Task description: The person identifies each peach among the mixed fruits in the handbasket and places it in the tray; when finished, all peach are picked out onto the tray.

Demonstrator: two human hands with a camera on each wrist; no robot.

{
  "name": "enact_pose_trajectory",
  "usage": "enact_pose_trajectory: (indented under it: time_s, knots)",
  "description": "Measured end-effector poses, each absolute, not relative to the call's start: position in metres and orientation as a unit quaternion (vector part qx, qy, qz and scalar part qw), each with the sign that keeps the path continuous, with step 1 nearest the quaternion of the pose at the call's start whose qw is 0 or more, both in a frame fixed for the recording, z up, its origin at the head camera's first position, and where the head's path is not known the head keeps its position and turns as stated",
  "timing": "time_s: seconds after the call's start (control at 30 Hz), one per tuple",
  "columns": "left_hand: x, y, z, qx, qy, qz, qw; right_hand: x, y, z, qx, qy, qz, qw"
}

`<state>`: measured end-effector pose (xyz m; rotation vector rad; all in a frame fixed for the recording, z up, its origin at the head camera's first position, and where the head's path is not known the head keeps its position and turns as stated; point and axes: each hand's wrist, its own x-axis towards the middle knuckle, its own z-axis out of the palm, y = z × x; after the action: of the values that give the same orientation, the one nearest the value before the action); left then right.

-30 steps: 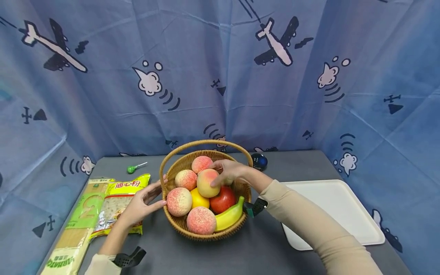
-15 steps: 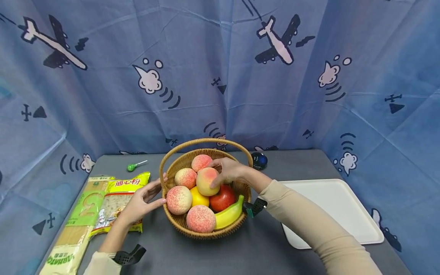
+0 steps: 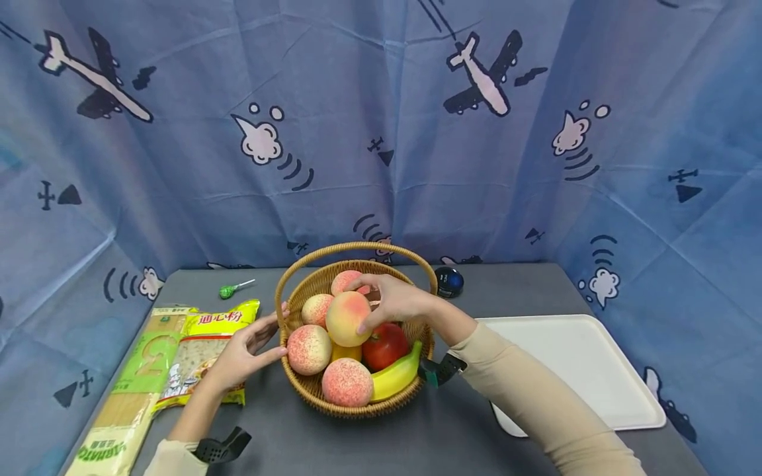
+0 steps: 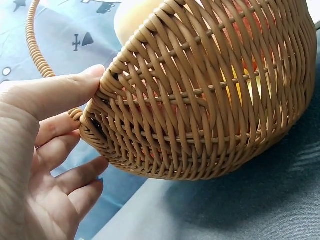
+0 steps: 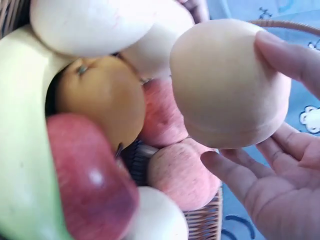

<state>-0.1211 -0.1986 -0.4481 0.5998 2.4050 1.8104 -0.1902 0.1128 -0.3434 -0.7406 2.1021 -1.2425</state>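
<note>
1. The right hand (image 3: 393,299) pinches a smooth peach (image 3: 345,318) between thumb and fingers
2. That peach is over the wicker basket (image 3: 351,411), above a yellow fruit (image 3: 345,353), near a red apple (image 3: 387,347)
3. The left hand (image 3: 241,354) touches the basket's left side, thumb and fingertips spread apart
4. A banana (image 3: 396,379) lies inside, by a speckled peach (image 3: 348,382)
5. A white tray (image 3: 565,360) lies to the right

- In the head view, the yellow fruit (image 3: 346,354) is partly covered by the held peach (image 3: 348,319).
- The long packet (image 3: 127,390) is cut off at the bottom.
- In the right wrist view, the right hand (image 5: 284,182) is cut off.
</note>
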Motion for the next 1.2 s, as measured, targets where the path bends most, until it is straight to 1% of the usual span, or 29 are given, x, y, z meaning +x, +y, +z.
enact_pose_trajectory:
  time_s: [0.1,0.37,0.47,0.63,0.8,0.93,1.03,1.13,1.2]
  knots:
    - [-0.120,-0.200,-0.449,0.200,0.779,0.593,0.035,-0.184,0.116,-0.340,-0.295,0.780,-0.478,0.276]
    - [-0.123,-0.200,-0.448,0.211,0.782,0.586,0.030,-0.157,0.141,-0.331,-0.320,0.740,-0.554,0.209]
    - [-0.122,-0.201,-0.448,0.215,0.789,0.574,0.022,-0.143,0.156,-0.328,-0.323,0.732,-0.574,0.175]
    - [-0.122,-0.201,-0.449,0.221,0.796,0.564,0.013,-0.122,0.191,-0.329,-0.308,0.739,-0.590,0.100]
    - [-0.121,-0.201,-0.450,0.222,0.796,0.564,0.011,-0.106,0.231,-0.337,-0.271,0.746,-0.607,0.045]
    - [-0.120,-0.201,-0.449,0.205,0.804,0.558,0.013,-0.105,0.262,-0.351,-0.240,0.739,-0.630,0.011]
    - [-0.119,-0.202,-0.447,0.193,0.810,0.553,0.015,-0.109,0.284,-0.367,-0.201,0.740,-0.642,-0.021]
    - [-0.119,-0.201,-0.446,0.189,0.813,0.550,0.017,-0.112,0.302,-0.386,-0.143,0.751,-0.642,-0.052]
    - [-0.119,-0.200,-0.446,0.191,0.813,0.549,0.019,-0.113,0.314,-0.402,-0.109,0.753,-0.646,-0.061]
